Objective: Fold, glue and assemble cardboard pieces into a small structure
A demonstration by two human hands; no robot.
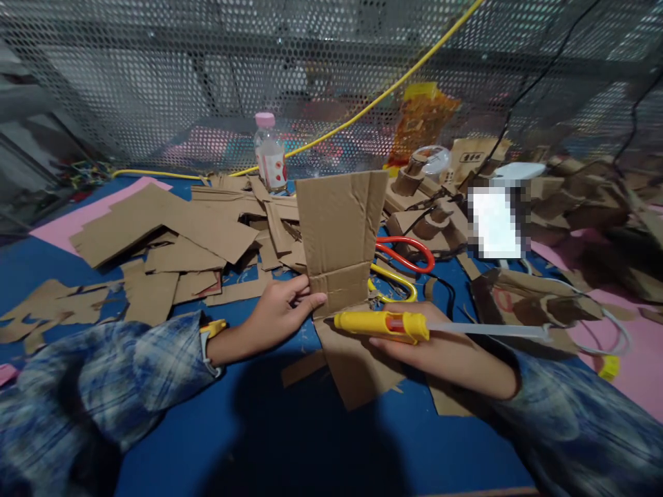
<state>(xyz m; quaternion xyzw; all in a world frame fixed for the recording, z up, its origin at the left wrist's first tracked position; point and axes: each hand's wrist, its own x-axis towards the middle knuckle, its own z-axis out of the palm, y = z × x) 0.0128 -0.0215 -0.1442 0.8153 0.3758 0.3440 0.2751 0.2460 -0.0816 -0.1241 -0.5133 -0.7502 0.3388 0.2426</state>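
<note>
A folded piece of cardboard (342, 228) stands with its tall panel upright and its lower flap lying toward me on the blue table. My left hand (290, 304) pinches the panel's left edge near the fold, thumb in front. In my right hand (429, 352) is a yellow glue gun (380, 324), a white glue stick (487, 330) jutting from its back end. The gun's nozzle points left, close to the fold; whether it touches the cardboard I cannot tell. Behind the panel lie scissors with red and yellow handles (398, 283), partly hidden.
Loose cardboard pieces (202, 228) pile up at the left over pink paper (150, 185). A bottle with a pink cap (270, 155) stands at the back. Cardboard constructions (539, 304), cables and a blurred bright screen (496, 222) crowd the right. A perforated metal screen (170, 90) closes off the back.
</note>
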